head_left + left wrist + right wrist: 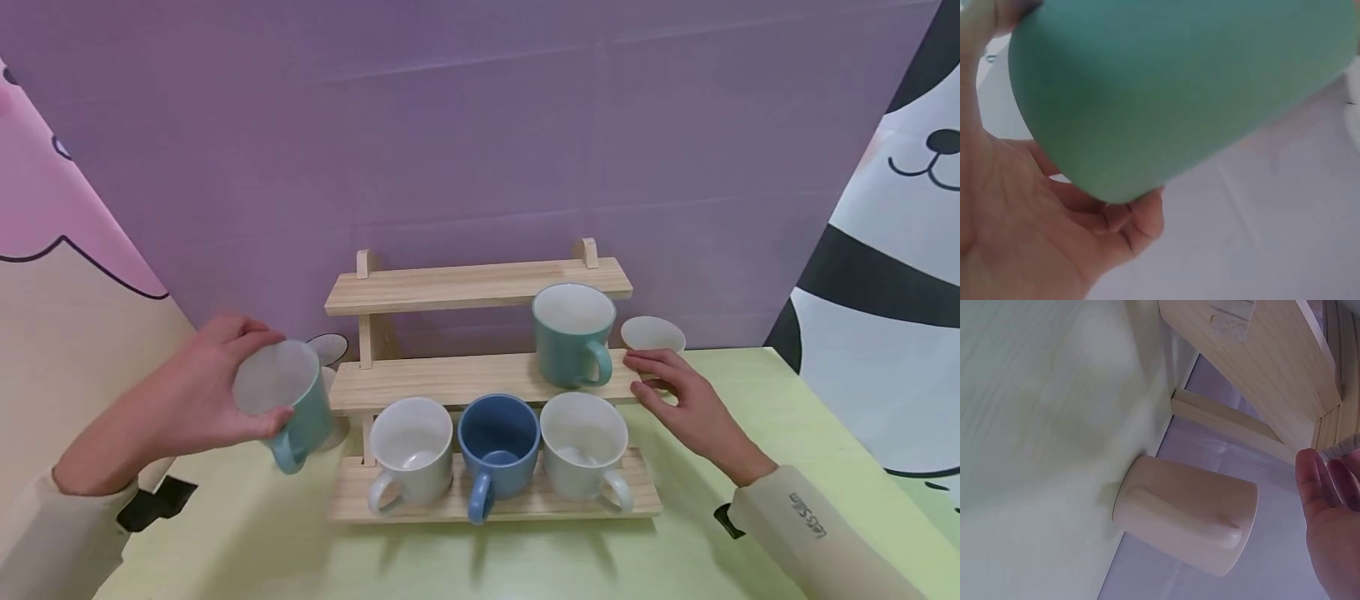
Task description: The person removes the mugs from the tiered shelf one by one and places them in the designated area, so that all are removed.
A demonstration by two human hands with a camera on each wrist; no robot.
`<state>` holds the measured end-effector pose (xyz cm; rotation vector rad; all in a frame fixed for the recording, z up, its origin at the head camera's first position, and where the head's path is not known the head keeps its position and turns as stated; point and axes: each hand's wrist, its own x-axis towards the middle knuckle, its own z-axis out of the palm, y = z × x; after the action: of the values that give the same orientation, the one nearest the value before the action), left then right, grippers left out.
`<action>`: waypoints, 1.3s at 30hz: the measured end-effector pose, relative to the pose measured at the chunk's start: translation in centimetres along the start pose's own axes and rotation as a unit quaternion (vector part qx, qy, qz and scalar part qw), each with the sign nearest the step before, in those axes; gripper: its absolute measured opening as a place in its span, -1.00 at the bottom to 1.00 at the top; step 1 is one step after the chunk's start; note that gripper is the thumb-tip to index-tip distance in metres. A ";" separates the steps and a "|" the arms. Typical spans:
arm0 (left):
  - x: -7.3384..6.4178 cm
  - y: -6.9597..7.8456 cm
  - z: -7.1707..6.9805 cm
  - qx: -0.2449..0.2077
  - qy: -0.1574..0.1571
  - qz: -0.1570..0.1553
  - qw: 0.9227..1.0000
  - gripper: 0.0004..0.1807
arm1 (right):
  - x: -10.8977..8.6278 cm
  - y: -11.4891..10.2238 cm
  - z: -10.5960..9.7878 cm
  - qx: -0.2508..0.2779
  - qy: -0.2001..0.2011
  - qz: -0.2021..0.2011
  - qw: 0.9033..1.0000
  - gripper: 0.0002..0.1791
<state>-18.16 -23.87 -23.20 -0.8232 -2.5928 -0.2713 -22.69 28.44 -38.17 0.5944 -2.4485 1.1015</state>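
My left hand grips a teal mug with a white inside, thumb near its handle. That mug is held tilted, left of the wooden tiered shelf; its teal outside fills much of the left wrist view. My right hand touches the right end of the middle board with its fingertips. Another teal mug stands on that board near the hand. On the lowest board stand a white mug, a blue mug and a second white mug.
A pale mug stands on the table behind the shelf's right end. Another pale mug is mostly hidden behind the held teal one. A purple cloth hangs at the back, with cartoon-printed panels at both sides.
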 end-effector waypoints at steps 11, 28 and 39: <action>-6.4 -2.8 4.3 -0.039 -0.007 0.039 0.998 -0.23 | -0.1 -0.1 -0.3 0.004 -0.001 -0.004 1.000 -0.59; -8.5 -4.2 10.3 -0.087 -0.023 0.100 0.991 -0.14 | 0.0 -0.5 -0.4 0.006 -0.009 0.006 1.000 -0.61; -8.5 -5.5 10.1 -0.035 -0.002 0.058 0.998 -0.05 | 0.0 -0.4 -0.3 0.003 -0.007 0.008 1.000 -0.60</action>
<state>-18.32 -29.60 -36.30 -0.9946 -2.5399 -0.3300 -22.42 28.47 -37.79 0.5885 -2.4674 1.1148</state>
